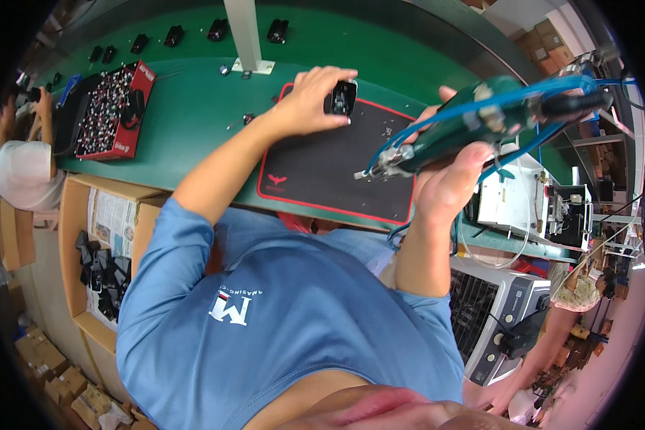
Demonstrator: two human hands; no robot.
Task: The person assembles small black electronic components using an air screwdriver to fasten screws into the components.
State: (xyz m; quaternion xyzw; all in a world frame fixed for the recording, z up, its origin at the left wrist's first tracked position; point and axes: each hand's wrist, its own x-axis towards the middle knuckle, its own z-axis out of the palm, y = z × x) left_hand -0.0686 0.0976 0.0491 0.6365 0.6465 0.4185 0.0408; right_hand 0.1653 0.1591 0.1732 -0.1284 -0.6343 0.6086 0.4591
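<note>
My left hand (304, 104) pinches a small black rectangular device (342, 99) between thumb and fingers, holding it over the upper part of a black mat (312, 161) with a red border. My right hand (444, 190) is wrapped round a dark green power screwdriver (441, 147), fed by blue hoses (534, 87). The driver's metal tip (362, 175) points left over the mat, apart from the device. Several tiny screws (387, 134) lie scattered on the mat. The details on the device's face are too small to make out.
A red box (132, 132) full of small parts stands left on the green bench (186, 129). Several black units line the bench's far side, near a metal post (244, 36). A white machine (512, 193) sits right; a carton (79, 244) of black parts stands lower left. Another person (25, 168) works far left.
</note>
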